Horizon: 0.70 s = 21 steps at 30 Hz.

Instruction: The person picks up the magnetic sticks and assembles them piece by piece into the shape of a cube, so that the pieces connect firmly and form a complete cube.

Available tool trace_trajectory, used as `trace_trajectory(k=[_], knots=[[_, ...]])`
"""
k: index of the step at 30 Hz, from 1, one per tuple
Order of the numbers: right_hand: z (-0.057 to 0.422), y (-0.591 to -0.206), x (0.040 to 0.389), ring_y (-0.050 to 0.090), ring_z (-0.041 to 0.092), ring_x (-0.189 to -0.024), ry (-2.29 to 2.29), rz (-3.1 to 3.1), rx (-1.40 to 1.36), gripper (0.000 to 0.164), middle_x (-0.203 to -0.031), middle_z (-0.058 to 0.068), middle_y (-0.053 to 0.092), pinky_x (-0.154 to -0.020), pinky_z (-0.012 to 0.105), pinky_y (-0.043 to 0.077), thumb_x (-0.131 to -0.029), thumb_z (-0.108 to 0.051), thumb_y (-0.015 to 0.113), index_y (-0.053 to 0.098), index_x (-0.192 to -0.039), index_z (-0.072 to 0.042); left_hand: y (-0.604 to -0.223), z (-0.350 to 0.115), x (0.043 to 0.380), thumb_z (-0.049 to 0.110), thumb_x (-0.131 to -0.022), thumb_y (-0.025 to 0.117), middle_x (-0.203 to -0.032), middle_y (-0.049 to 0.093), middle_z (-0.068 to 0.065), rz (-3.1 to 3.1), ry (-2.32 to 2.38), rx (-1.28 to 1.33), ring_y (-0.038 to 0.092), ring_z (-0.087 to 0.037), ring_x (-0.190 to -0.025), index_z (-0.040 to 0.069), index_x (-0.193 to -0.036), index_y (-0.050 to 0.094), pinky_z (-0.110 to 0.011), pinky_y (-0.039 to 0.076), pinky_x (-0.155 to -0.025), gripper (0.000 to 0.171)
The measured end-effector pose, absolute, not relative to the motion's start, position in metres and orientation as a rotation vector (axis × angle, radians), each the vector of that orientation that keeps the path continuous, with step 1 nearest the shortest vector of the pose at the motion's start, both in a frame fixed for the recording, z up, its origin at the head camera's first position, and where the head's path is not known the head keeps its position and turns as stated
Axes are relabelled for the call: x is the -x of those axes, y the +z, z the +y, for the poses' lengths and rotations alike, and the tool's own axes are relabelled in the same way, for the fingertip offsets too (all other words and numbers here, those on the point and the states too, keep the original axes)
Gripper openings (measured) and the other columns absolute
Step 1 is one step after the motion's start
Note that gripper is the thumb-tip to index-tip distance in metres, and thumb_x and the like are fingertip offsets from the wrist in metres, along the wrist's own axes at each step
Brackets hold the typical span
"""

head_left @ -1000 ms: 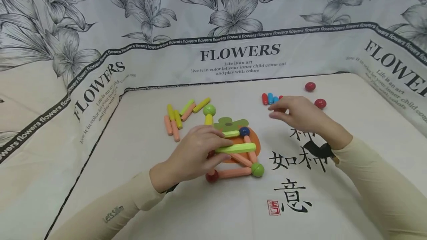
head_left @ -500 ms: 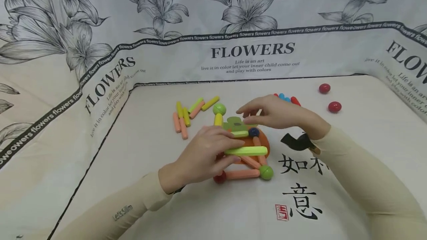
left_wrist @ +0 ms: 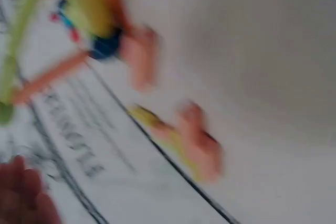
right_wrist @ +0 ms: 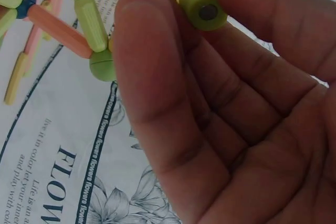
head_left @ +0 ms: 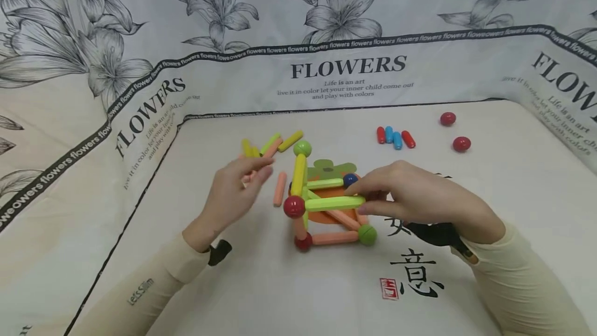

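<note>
A person's right hand (head_left: 415, 193) pinches one end of a light green stick (head_left: 333, 203) between thumb and fingers, the stick's other end meeting a red ball (head_left: 294, 206) on the near left corner of a frame (head_left: 342, 219) built of colored sticks and balls. The right wrist view shows a round metal spot (right_wrist: 208, 11) on the gripped end. The frame stands at the middle of a white printed cloth (head_left: 233, 284), over a picture of an orange fruit (head_left: 324, 217). From the red ball, a yellow stick (head_left: 298, 176) reaches back to a green ball (head_left: 302, 148); below it is a second red ball (head_left: 303, 242), joined by an orange stick (head_left: 335, 238) to another green ball (head_left: 367, 235). A blue ball (head_left: 350, 179) sits farther back, near the right fingertips. At left, the left hand (head_left: 235, 191) is raised, its fingers loosely extended, beside a cluster of loose sticks (head_left: 269, 144); whether it touches them cannot be told, and its wrist view is blurred. A single orange piece (head_left: 279, 189) lies between that hand and the frame. Farther back at right lie four short red and blue pieces (head_left: 389, 134) and two loose red balls (head_left: 462, 143).
</note>
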State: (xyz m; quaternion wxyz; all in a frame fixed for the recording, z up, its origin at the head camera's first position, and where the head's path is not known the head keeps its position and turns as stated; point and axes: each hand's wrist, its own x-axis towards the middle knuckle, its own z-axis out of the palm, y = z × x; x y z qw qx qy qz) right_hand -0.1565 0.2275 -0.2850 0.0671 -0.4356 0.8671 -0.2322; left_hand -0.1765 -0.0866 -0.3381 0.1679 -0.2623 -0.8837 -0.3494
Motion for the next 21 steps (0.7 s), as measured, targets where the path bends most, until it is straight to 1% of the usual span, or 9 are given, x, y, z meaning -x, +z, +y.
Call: trace_trajectory(k=[1, 3, 6, 9, 13, 15, 17, 20, 21], knots=[[0.228, -0.285, 0.156, 0.058, -0.002, -0.074, -0.702, 2.620, 1.300, 0.027, -0.103, -0.006, 0.072, -0.062, 0.018, 0.053, -0.092, -0.025, 0.069, 0.072, -0.117, -0.017, -0.342, -0.092, 0.183, 0.016, -0.095, 0.064, -0.101, 0.075, -0.007, -2.605, -0.990, 0.605, 0.067, -0.020, -0.091, 0.005, -0.114, 0.071, -0.034, 0.054, -0.077, 0.023], [0.230, -0.284, 0.156, 0.058, -0.002, -0.075, -0.695, 2.629, 1.282, 0.026, -0.103, -0.006, 0.072, -0.063, 0.018, 0.053, -0.091, -0.022, 0.070, 0.072, -0.117, -0.017, -0.353, -0.099, 0.195, 0.020, -0.096, 0.063, -0.098, 0.074, -0.007, -2.805, -0.915, 0.388, 0.064, -0.018, -0.084, 0.006, -0.112, 0.072, -0.028, 0.049, -0.066, 0.023], [0.232, -0.283, 0.155, 0.058, -0.002, -0.075, -0.677, 2.632, 1.265, 0.027, -0.104, -0.006, 0.072, -0.063, 0.018, 0.053, -0.091, -0.022, 0.070, 0.071, -0.118, -0.017, -0.368, -0.095, 0.211, 0.026, -0.095, 0.065, -0.094, 0.072, -0.008, -3.053, -0.840, 0.268, 0.061, -0.018, -0.079, 0.005, -0.110, 0.071, -0.024, 0.045, -0.061, 0.027], [0.233, -0.282, 0.155, 0.057, -0.001, -0.075, -0.663, 2.655, 1.254, 0.027, -0.102, -0.007, 0.072, -0.063, 0.017, 0.053, -0.091, -0.021, 0.070, 0.071, -0.118, -0.018, -0.380, -0.078, 0.224, 0.029, -0.092, 0.068, -0.091, 0.070, -0.008, -3.146, -0.868, 0.236, 0.059, -0.017, -0.076, 0.002, -0.115, 0.069, -0.022, 0.045, -0.060, 0.035], [0.232, -0.279, 0.156, 0.057, -0.001, -0.075, -0.660, 2.661, 1.281, 0.027, -0.102, -0.007, 0.071, -0.062, 0.017, 0.052, -0.092, -0.024, 0.069, 0.071, -0.118, -0.018, -0.388, -0.061, 0.234, 0.025, -0.092, 0.067, -0.091, 0.067, -0.009, -3.153, -0.931, 0.129, 0.058, -0.019, -0.076, -0.002, -0.122, 0.063, -0.023, 0.045, -0.062, 0.041], [0.230, -0.278, 0.156, 0.057, -0.001, -0.075, -0.667, 2.646, 1.304, 0.028, -0.104, -0.007, 0.072, -0.063, 0.017, 0.053, -0.093, -0.027, 0.068, 0.071, -0.119, -0.018, -0.389, -0.059, 0.238, 0.024, -0.092, 0.067, -0.094, 0.067, -0.011, -3.147, -0.950, 0.067, 0.058, -0.020, -0.078, -0.002, -0.122, 0.063, -0.025, 0.044, -0.064, 0.040], [0.230, -0.276, 0.157, 0.057, -0.001, -0.074, -0.668, 2.635, 1.334, 0.029, -0.105, -0.006, 0.072, -0.063, 0.018, 0.052, -0.094, -0.029, 0.067, 0.071, -0.120, -0.017, -0.388, -0.059, 0.239, 0.023, -0.092, 0.066, -0.102, 0.068, -0.013, -3.152, -0.959, 0.036, 0.060, -0.021, -0.082, -0.001, -0.124, 0.062, -0.025, 0.046, -0.066, 0.040], [0.228, -0.275, 0.159, 0.057, -0.001, -0.075, -0.664, 2.625, 1.334, 0.030, -0.105, -0.006, 0.072, -0.064, 0.018, 0.052, -0.094, -0.030, 0.067, 0.070, -0.120, -0.017, -0.381, -0.061, 0.233, 0.023, -0.094, 0.063, -0.111, 0.068, -0.014, -3.100, -0.990, 0.077, 0.061, -0.021, -0.086, 0.000, -0.130, 0.059, -0.025, 0.048, -0.066, 0.042], [0.228, -0.275, 0.159, 0.057, -0.001, -0.074, -0.661, 2.620, 1.334, 0.030, -0.104, -0.006, 0.072, -0.064, 0.018, 0.052, -0.094, -0.030, 0.067, 0.070, -0.121, -0.017, -0.376, -0.062, 0.229, 0.022, -0.095, 0.062, -0.111, 0.069, -0.014, -3.023, -1.024, 0.110, 0.062, -0.020, -0.086, 0.001, -0.130, 0.060, -0.024, 0.049, -0.066, 0.041]])
